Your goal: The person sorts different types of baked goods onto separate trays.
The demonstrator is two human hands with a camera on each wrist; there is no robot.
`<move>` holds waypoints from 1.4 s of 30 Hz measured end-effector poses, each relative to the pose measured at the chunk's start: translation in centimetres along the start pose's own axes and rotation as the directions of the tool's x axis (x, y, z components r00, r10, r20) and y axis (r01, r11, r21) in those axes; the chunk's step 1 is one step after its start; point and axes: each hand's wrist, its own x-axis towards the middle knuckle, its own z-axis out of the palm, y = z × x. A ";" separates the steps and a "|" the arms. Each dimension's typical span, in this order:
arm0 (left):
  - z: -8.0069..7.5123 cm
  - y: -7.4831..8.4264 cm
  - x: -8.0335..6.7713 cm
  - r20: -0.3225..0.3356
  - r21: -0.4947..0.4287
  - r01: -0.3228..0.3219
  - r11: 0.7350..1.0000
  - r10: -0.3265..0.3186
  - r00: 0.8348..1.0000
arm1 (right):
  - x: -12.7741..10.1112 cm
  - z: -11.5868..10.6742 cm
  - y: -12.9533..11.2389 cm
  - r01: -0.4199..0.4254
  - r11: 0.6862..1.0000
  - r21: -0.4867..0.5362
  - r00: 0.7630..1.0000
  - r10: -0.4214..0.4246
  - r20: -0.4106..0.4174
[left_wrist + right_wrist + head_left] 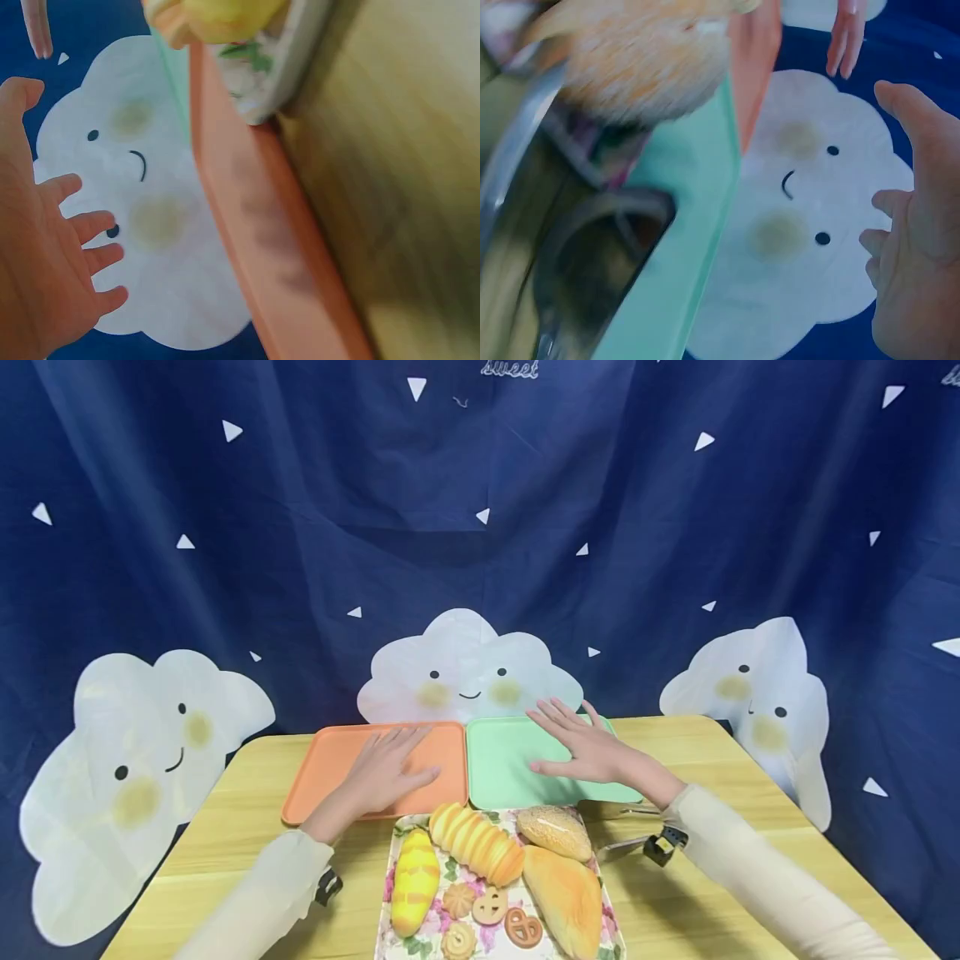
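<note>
Left hand (386, 772): fingers spread flat, palm down over the orange tray (330, 768); whether it presses or merely hovers cannot be told; it pinches nothing. Right hand (581, 747): fingers likewise spread and straight, over the green tray (498, 768); nothing held. In the left wrist view the left hand (45, 262) shows an open palm with fingers apart; the orange tray's rim (255, 217) runs beside it. In the right wrist view the right hand (911, 255) is relaxed and open beside the green tray's edge (682, 247).

Position of items: the two trays sit side by side, touching, at the 12 o'clock end of the desk (750, 760); orange at 11 o'clock, green at 1 o'clock. The floral tray (393, 868) lies at 6 o'clock, just beside both; it carries the yellow loaf (415, 881), the ridged loaf (476, 842), the seeded bun (555, 832), the golden loaf (566, 897) and several biscuits (490, 906). Metal tongs (626, 846) lie at 4 o'clock, by the right sleeve.

Progress, as judged: both coloured trays bear no bread; every item remains on the floral tray; the tongs lie untouched; the sorting appears not yet begun, all transfers outstanding.
</note>
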 end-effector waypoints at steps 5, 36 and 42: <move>0.4 -1.3 -1.7 0.028 -0.112 0.047 0.993 -0.045 0.999 | -2.0 -0.4 2.0 0.013 1.000 -0.014 0.998 -0.012 0.059; 1.1 -2.4 -5.7 0.393 -0.641 0.391 0.660 -0.155 0.906 | -10.6 -0.2 11.3 -0.162 0.925 0.344 0.932 0.029 0.363; 1.1 -2.5 -5.5 0.409 -0.646 0.372 0.666 -0.109 0.906 | -11.0 0.8 11.5 -0.160 0.908 0.386 0.926 0.003 0.377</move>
